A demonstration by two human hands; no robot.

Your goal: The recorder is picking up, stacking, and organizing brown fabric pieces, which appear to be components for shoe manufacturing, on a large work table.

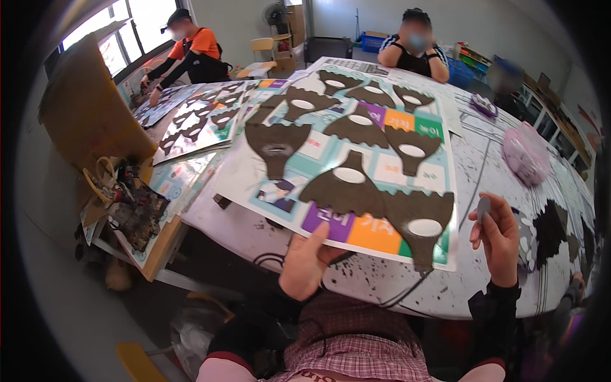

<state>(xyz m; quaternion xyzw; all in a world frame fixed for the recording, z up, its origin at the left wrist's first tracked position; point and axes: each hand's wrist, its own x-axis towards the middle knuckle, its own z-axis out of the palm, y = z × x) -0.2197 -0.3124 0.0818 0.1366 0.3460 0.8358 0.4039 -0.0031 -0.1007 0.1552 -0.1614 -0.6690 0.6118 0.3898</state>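
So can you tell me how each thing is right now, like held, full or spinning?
Left hand, closed on the board's near edge, thumb on top.
Right hand, pinching an oval.
Grey oval, held up off the table.
Printed board, held, with dark pieces on it.
Near-right dark piece, white oval on it.
Pink bag, bulging.
Fan, can't tell if spinning.

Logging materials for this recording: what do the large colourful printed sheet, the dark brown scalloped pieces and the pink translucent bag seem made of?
Large colourful printed sheet: probably coated card or plastic board, smooth, as it hardly sags.
Dark brown scalloped pieces: perhaps felt or leather, matt, showing no glints.
Pink translucent bag: likely thin plastic film, glossy, contents visible.
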